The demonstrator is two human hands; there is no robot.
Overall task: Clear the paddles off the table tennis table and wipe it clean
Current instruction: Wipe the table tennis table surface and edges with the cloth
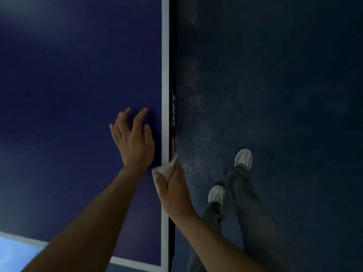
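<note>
The blue table tennis table (68, 85) fills the left half of the view, with a white line along its right edge and a black side rail (172, 75). My left hand (133, 140) lies flat on the blue top near that edge, fingers spread. My right hand (173, 190) grips a small white cloth (167, 168) and holds it against the table's edge, just right of my left wrist. No paddle is in view.
Dark speckled floor (275, 85) lies right of the table. My legs in dark trousers and two white shoes (243, 159) stand close beside the rail. A white line crosses the table top at bottom left (23, 239).
</note>
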